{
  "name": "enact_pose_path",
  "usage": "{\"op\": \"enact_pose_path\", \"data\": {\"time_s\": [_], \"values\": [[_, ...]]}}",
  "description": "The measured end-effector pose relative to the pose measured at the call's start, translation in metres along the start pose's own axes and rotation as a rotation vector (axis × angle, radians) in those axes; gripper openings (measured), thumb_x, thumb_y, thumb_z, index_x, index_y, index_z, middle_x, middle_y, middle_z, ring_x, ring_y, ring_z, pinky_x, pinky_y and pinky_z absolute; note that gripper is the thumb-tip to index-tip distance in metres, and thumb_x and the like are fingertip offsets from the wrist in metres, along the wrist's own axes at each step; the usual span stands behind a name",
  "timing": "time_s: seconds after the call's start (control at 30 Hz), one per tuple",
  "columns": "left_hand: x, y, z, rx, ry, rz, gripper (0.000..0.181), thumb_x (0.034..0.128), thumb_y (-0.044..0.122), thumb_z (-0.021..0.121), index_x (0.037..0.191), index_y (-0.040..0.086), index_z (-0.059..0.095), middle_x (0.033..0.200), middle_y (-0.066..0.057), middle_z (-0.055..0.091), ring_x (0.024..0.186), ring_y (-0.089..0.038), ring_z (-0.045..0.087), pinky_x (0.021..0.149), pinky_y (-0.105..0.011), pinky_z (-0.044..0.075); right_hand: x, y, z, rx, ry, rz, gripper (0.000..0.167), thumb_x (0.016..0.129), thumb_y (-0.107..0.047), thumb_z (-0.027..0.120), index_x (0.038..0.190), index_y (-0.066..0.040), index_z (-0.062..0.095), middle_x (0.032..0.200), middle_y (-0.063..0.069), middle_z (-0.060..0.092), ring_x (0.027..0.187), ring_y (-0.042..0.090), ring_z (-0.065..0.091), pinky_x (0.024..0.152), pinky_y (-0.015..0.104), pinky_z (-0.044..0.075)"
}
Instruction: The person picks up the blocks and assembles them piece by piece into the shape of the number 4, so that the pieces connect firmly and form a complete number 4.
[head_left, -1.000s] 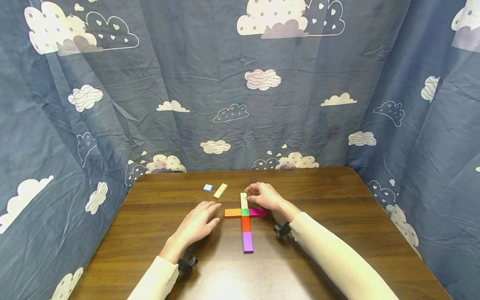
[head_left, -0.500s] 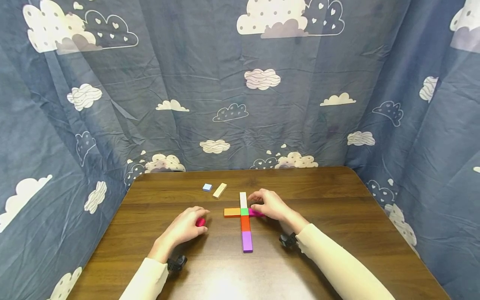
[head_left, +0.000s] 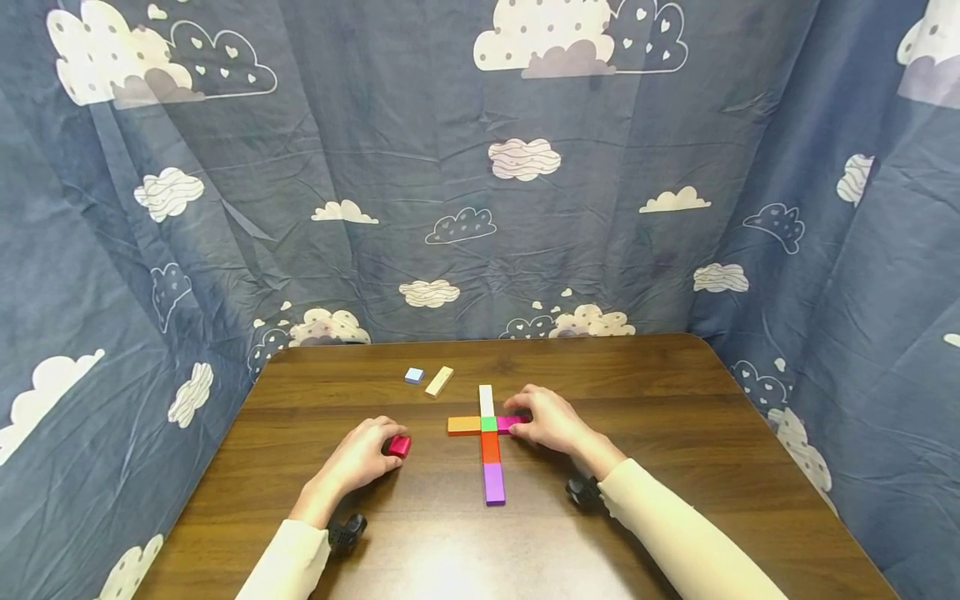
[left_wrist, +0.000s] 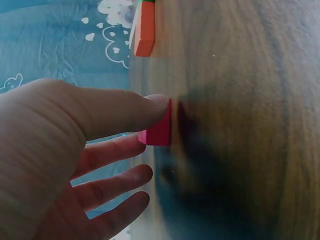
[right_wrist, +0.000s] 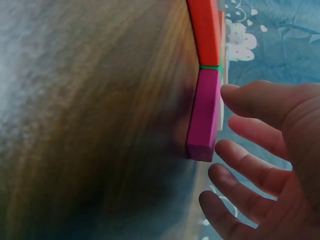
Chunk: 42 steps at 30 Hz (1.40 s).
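On the tabletop my left hand (head_left: 362,454) pinches a small crimson block (head_left: 399,447) between thumb and index finger. In the left wrist view the thumb covers part of that crimson block (left_wrist: 159,132), and the other fingers stay apart from it. My right hand (head_left: 553,421) hovers over the outer end of a magenta block (head_left: 507,425), fingers loosely bent. Seen from the right wrist, the thumb lies close beside the magenta block (right_wrist: 205,112); whether it touches cannot be told. A cross shape joins this block with a green square (head_left: 489,424), orange (head_left: 464,426), white (head_left: 487,400), red (head_left: 491,447) and purple (head_left: 494,484) blocks.
Behind the cross, to its left, lie a small light-blue block (head_left: 414,376) and a cream block (head_left: 439,382), which sits at a slant. The wooden table (head_left: 637,375) ends at a blue curtain (head_left: 375,250) with a cloud print.
My left hand has drawn back leftward, and the crimson block has come into view in its pinch. My right hand has moved from the white block toward the magenta one. The cross looks unchanged.
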<state>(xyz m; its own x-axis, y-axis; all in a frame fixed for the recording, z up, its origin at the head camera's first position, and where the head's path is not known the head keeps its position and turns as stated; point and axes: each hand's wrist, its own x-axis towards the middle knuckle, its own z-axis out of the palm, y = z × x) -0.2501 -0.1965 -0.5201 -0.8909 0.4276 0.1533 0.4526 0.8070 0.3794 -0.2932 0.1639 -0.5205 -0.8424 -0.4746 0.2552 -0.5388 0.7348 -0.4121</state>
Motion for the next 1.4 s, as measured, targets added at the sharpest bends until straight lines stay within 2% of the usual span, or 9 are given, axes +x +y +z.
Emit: {"op": "enact_pose_path", "data": {"time_s": [0.23,0.5,0.93,1.4], "values": [[0.0010,-0.0049,0.0054,0.028,0.015,0.004,0.036,0.0808,0.014,0.083,0.115,0.012,0.074,0.109,0.002,0.068,0.101,-0.020,0.061,0.085,-0.041,0.050,-0.0025,0.0024,0.0035,-0.027,0.003,0.017,0.034,0.077,-0.020,0.085,0.110,-0.015,0.077,0.102,0.001,0.067,0.091,0.023,0.063,0.078,0.042,0.050],[0.0029,-0.0060,0.0061,0.025,0.044,0.008,0.027,0.0808,0.014,0.084,0.107,0.015,0.076,0.103,0.003,0.068,0.094,-0.017,0.060,0.080,-0.040,0.049,-0.0015,0.0017,0.0049,-0.043,0.022,-0.010,0.031,0.077,-0.019,0.085,0.107,-0.014,0.077,0.098,0.001,0.067,0.085,0.022,0.063,0.075,0.041,0.050],[0.0043,-0.0076,0.0060,0.014,0.042,0.007,0.027,0.0809,0.016,0.085,0.107,0.015,0.077,0.102,0.004,0.068,0.096,-0.017,0.060,0.083,-0.040,0.050,-0.0009,0.0017,0.0071,-0.070,0.023,-0.001,0.024,0.077,-0.019,0.084,0.100,-0.018,0.079,0.088,-0.006,0.065,0.076,0.013,0.057,0.070,0.035,0.048],[0.0094,-0.0049,0.0076,0.025,0.060,0.026,0.026,0.0794,0.018,0.085,0.104,0.015,0.077,0.097,0.006,0.066,0.092,-0.016,0.060,0.081,-0.039,0.050,-0.0027,0.0003,0.0061,-0.062,0.034,-0.003,0.023,0.077,-0.018,0.086,0.099,-0.016,0.078,0.085,-0.004,0.063,0.075,0.013,0.058,0.066,0.032,0.047]]}}
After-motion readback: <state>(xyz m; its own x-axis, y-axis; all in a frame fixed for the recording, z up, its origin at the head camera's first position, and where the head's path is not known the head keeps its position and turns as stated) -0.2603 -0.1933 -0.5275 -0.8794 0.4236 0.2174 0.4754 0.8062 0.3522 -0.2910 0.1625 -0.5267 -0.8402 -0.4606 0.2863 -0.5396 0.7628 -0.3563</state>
